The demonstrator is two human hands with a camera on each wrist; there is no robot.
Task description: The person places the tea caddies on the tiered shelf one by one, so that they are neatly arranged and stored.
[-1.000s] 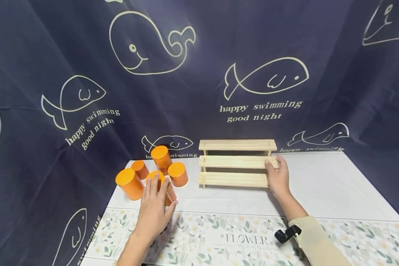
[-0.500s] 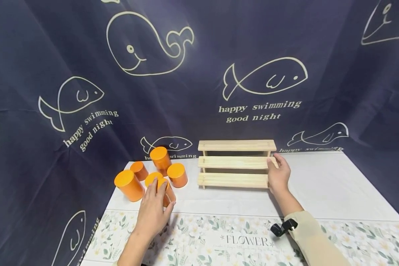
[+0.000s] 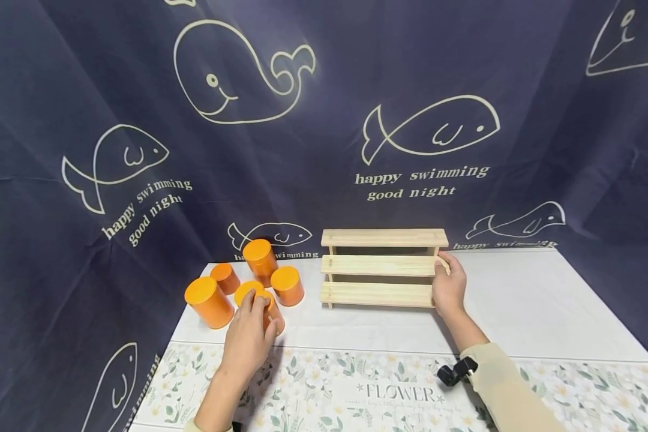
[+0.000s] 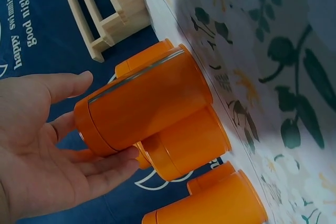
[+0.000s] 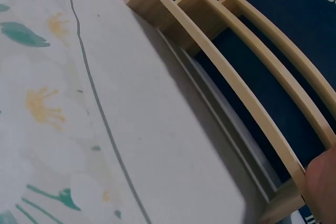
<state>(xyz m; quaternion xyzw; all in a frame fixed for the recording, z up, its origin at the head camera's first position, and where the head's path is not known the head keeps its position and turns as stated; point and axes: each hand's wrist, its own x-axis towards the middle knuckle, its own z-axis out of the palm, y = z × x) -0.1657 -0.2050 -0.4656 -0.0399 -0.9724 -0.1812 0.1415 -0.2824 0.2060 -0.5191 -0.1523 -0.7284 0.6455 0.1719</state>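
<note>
Several orange lidded canisters stand grouped on the left of the table. My left hand [image 3: 250, 342] is at the front canister [image 3: 272, 315]. In the left wrist view, the fingers of that hand [image 4: 58, 161] reach along the lid end of this canister [image 4: 147, 100], and the thumb stands apart from it. A pale stripe runs down the canister's side. My right hand [image 3: 450, 287] grips the right end of a three-tier wooden display shelf [image 3: 378, 264], thumb on the middle board. Only a small part of this hand [image 5: 323, 184] shows in the right wrist view, against the shelf boards [image 5: 236, 98].
Behind the front canister are a tall canister [image 3: 260, 263], a small one [image 3: 225, 278] and a mid-sized one [image 3: 287, 286]. Another tall canister [image 3: 209, 303] stands at the far left. A navy whale-print curtain [image 3: 324, 150] hangs behind the white table [image 3: 518, 306] with its floral border.
My left hand's fingers have drawn down slightly over the front canister, and its thumb has come closer to it. My right hand has shifted slightly at the shelf's end. The canisters stay in place.
</note>
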